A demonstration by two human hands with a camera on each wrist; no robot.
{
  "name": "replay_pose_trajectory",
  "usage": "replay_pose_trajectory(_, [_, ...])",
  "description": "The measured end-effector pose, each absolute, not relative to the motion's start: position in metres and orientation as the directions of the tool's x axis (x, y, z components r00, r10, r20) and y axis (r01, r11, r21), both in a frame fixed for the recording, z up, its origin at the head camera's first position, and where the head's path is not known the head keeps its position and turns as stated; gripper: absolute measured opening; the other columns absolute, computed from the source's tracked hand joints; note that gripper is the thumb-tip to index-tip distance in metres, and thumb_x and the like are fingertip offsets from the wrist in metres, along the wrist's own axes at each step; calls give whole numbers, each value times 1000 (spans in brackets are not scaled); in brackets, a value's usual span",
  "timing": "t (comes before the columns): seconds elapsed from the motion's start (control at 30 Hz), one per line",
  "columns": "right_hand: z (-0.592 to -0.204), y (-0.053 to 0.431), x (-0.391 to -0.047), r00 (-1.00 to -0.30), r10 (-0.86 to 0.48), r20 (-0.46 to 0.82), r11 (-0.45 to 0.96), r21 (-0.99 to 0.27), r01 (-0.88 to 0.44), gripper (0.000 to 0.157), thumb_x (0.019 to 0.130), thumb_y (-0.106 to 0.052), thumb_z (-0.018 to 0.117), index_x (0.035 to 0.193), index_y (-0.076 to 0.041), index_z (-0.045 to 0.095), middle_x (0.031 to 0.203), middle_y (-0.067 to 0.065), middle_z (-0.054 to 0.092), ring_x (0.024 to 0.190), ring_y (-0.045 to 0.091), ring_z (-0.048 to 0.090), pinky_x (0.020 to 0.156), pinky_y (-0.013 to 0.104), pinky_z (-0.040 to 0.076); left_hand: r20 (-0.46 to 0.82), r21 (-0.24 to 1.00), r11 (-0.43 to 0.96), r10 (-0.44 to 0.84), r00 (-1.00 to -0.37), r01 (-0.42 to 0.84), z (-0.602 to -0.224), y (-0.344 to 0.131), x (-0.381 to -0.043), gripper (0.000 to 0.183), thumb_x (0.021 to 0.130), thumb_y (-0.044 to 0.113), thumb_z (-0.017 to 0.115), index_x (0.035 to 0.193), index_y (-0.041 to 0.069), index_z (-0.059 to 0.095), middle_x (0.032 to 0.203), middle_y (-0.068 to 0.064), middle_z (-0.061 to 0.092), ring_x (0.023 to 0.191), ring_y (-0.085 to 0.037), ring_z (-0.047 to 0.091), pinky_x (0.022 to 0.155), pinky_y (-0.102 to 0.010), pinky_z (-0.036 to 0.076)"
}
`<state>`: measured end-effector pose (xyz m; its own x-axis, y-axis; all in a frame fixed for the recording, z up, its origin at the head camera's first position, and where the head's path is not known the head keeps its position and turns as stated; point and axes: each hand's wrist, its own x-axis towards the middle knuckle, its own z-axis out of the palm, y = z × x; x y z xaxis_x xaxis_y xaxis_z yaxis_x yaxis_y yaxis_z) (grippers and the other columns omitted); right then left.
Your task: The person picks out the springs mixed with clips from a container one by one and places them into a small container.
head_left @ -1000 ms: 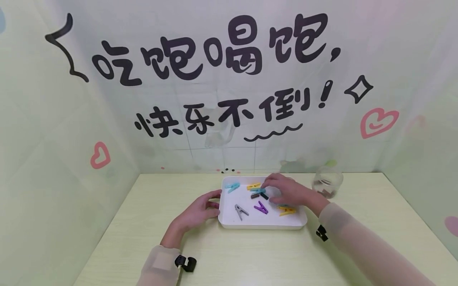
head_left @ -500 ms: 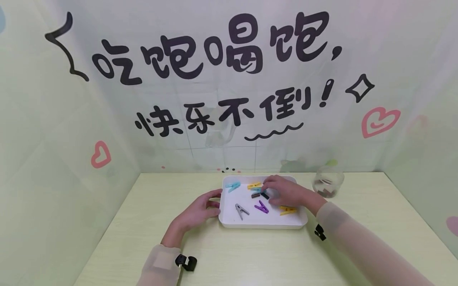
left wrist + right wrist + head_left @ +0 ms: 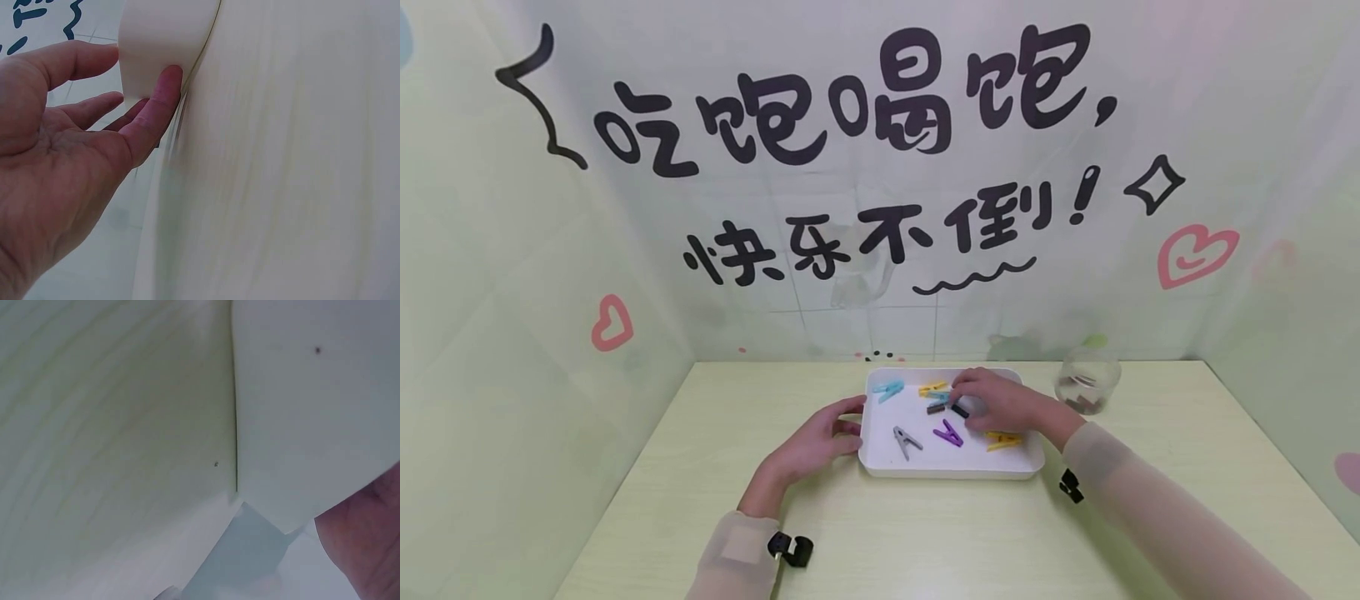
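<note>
In the head view my left hand [image 3: 812, 442] rests its fingertips against the left side of the white tray [image 3: 951, 474]. The left wrist view shows the left hand's fingers [image 3: 164, 94] on the tray's outer wall. My right hand [image 3: 1003, 400] reaches into the tray, a small black block [image 3: 960, 411] between thumb and fingertips. Beside it lie a small brown block [image 3: 936, 409] and a blue clothespin [image 3: 939, 397], partly covered by the fingers. Around them are yellow [image 3: 1002, 441], purple and grey [image 3: 906, 442] clothespins. In the right wrist view the tray wall hides most of the hand.
A clear jar [image 3: 1087, 382] with several brown pieces stands behind the right forearm, near the table's back edge. Another blue clothespin [image 3: 889, 391] lies in the tray's back left corner. A printed curtain [image 3: 820, 200] hangs along the back and sides of the table [image 3: 880, 542].
The black block has shifted slightly right, towards the right thumb, and the right fingers have moved a little. The left hand and the tray hold their place.
</note>
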<state>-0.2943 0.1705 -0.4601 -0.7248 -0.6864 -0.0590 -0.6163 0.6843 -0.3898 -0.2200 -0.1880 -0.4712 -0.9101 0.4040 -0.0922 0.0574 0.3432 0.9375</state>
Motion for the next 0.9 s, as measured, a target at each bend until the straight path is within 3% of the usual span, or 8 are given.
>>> replay_pose_trajectory(0.47, [-459,181,-297,-701,-712,-49,668,-354,-654,24,96,-16,77,120,-18,75,144,11,56,134,36,51,114,57,42,-91,940,338,407,-909,57,-471,-188,-221,67,102,1,64,163,0,36,158,-19,46,129,-36,57,103,-44,55])
replay_pose_trajectory(0.73, [-461,180,-297,-741,-670,-42,705,-347,-618,9,95,-18,78,103,-23,76,137,8,60,129,33,54,113,56,42,-87,940,335,413,-907,62,-471,-189,-220,67,102,2,64,163,0,36,159,-20,46,130,-36,56,104,-44,54])
replay_pose_trajectory(0.9, [-460,180,-294,-732,-681,-22,689,-357,-631,9,93,-15,78,97,-22,74,133,8,62,125,33,55,111,57,42,-85,941,333,413,-907,64,-470,-188,-218,67,102,2,64,163,-1,36,159,-20,46,130,-36,57,104,-45,54])
